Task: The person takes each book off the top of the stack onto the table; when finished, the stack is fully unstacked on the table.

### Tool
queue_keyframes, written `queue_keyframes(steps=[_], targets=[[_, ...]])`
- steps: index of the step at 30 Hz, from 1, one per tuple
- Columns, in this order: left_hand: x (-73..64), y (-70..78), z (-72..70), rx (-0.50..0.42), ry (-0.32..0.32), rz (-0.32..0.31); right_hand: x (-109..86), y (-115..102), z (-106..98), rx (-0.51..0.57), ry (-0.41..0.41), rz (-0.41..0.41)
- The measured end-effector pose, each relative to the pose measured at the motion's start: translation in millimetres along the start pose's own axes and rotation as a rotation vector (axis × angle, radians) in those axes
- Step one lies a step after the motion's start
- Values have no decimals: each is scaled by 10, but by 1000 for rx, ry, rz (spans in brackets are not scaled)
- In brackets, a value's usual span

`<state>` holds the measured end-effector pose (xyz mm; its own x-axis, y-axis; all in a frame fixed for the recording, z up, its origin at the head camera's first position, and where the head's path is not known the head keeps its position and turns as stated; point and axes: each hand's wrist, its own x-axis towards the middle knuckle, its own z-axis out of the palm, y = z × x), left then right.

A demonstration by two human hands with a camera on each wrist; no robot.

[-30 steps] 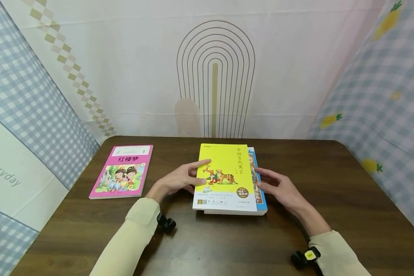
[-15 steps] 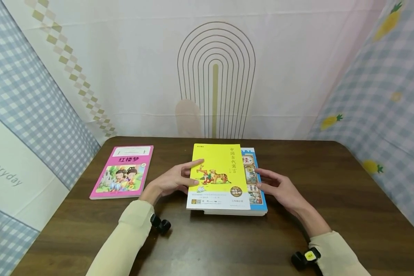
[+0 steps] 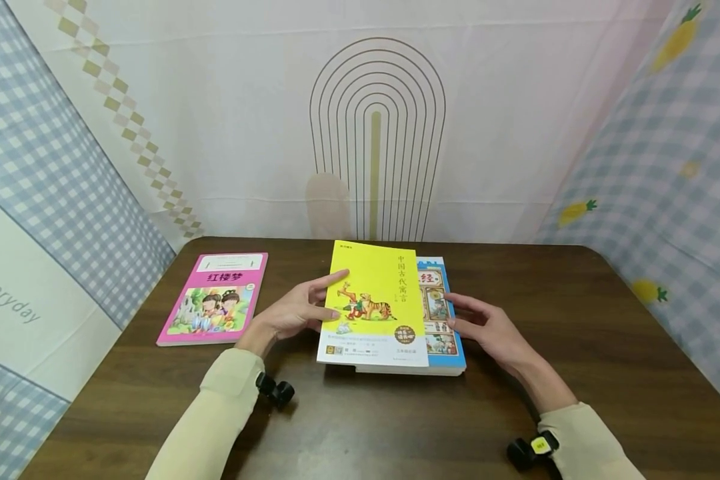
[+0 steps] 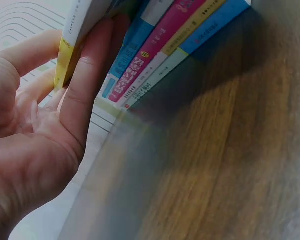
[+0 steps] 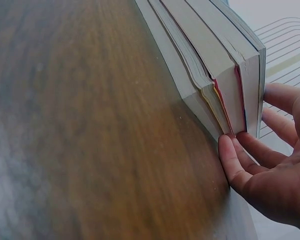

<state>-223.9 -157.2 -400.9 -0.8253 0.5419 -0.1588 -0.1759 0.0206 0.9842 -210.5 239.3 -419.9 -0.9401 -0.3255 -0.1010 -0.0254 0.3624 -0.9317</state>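
Note:
A yellow paperback book (image 3: 372, 283) with a tiger and deer on its cover lies shifted left over a blue-covered book (image 3: 447, 360) at the table's middle. My left hand (image 3: 297, 310) pinches the yellow book's left edge, thumb on the cover and fingers underneath. In the left wrist view, that book tilts up off the stacked spines (image 4: 155, 50), which are blue, pink and yellow. My right hand (image 3: 489, 327) rests its fingertips against the right side of the stack. The right wrist view has those fingers on the page edges (image 5: 230, 75) of several stacked books.
A pink book (image 3: 213, 300) lies flat on the left of the brown wooden table (image 3: 546, 287). Behind the table hangs a pale cloth (image 3: 246, 120) printed with arches. Checked cloth (image 3: 54, 147) slopes along the left side, and more hangs at the right.
The left hand has drawn the yellow book leftward, uncovering more of the blue cover, and its far edge has risen. The right hand has stayed in place.

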Motion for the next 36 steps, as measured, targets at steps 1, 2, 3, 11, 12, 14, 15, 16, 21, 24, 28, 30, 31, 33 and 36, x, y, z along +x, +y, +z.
queue_keyframes(steps=[1, 2, 3, 11, 12, 14, 15, 16, 21, 24, 28, 30, 31, 33, 36], targets=[[-9, 9, -2, -2, 0, 4, 0, -2, 2, 1, 0, 0], [-19, 18, -5, -6, 2, 6, -1, -3, 3, 2, 0, 1], [-32, 30, -10, -7, 6, 8, -3, -5, 4, 5, 0, 2], [-168, 117, -92, 21, 54, 28, -6, -25, 8, 1, 2, 2], [-189, 132, -107, 29, 59, 34, -6, -26, 9, 1, 3, 5], [-234, 168, -140, 45, 70, 46, -10, -30, 7, -2, -4, -2], [-256, 189, -158, 48, 74, 52, -10, -29, 5, 2, -5, -3], [-280, 212, -179, 50, 75, 57, -11, -30, 6, 3, -6, -7], [-417, 339, -309, 50, 96, 69, -5, -17, 9, 12, -11, -16], [-503, 409, -391, 64, 133, 71, -1, -7, 9, 11, -11, -16], [-622, 472, -492, 81, 165, 82, 1, 6, 3, 3, -9, -15], [-679, 494, -537, 86, 163, 94, 0, 9, 0, 2, -8, -14], [-706, 504, -557, 87, 162, 97, -1, 10, -1, 2, -7, -14], [-755, 517, -598, 84, 157, 99, -4, 8, -2, 4, -8, -17], [-813, 526, -653, 68, 158, 76, -4, 6, 0, 4, -8, -22]])
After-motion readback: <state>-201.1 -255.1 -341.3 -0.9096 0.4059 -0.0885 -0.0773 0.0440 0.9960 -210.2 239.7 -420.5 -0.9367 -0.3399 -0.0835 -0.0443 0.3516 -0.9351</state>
